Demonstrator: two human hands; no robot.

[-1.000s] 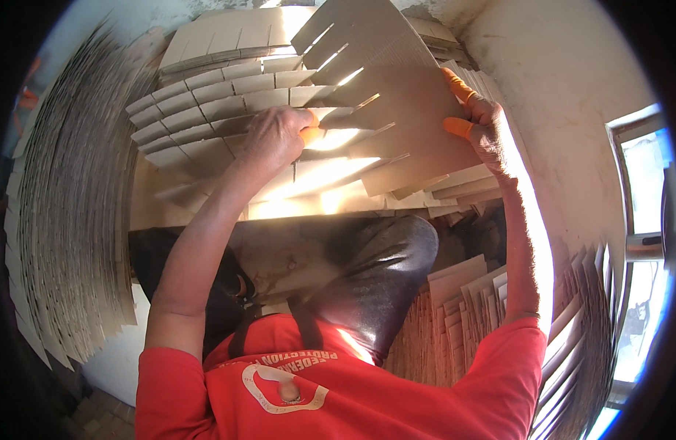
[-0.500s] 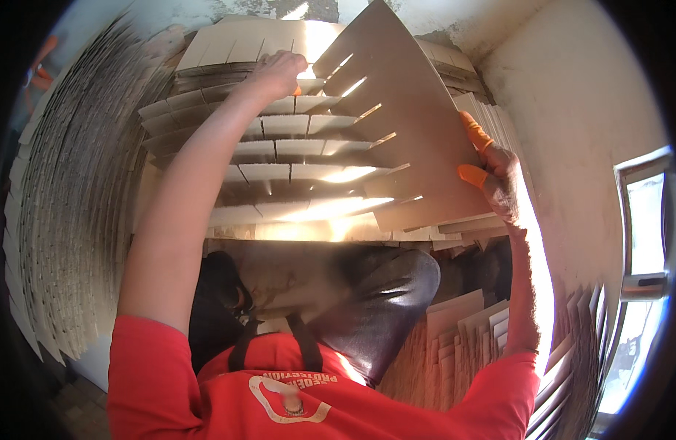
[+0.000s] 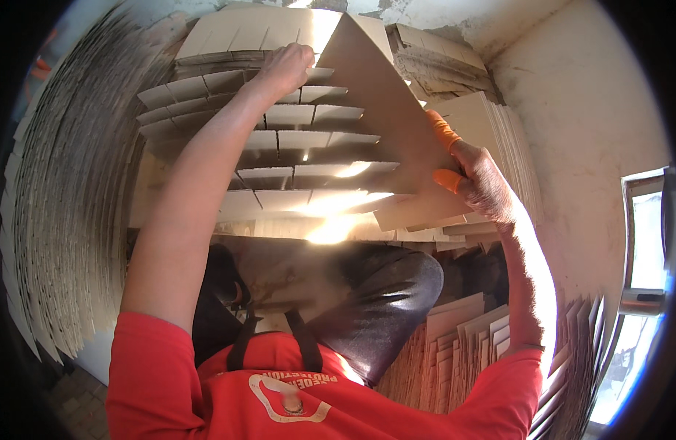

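Note:
My right hand [image 3: 481, 180], with orange covers on the thumb and a finger, grips the right edge of a large brown cardboard sheet [image 3: 386, 110]. The sheet stands tilted, its left side against the right ends of several slotted cardboard strips [image 3: 290, 115]. These strips stand on edge in rows running left to right. My left hand [image 3: 288, 67] is closed at the far end of the rows, beside the sheet's upper left side. Its fingertips are hidden, so what they pinch cannot be made out.
A tall, dense stack of cardboard pieces [image 3: 74, 191] lines the left. Slotted sheets [image 3: 243, 33] lie behind the rows; more cardboard [image 3: 492, 132] leans by the right wall [image 3: 572, 95]. Upright pieces [image 3: 455, 345] stand beside my leg [image 3: 382, 293]. A window [image 3: 646, 242] is at far right.
My right hand has moved left, bringing the cardboard sheet in against the ends of the strips. The slots along its left side no longer show. My left hand has shifted slightly up and right.

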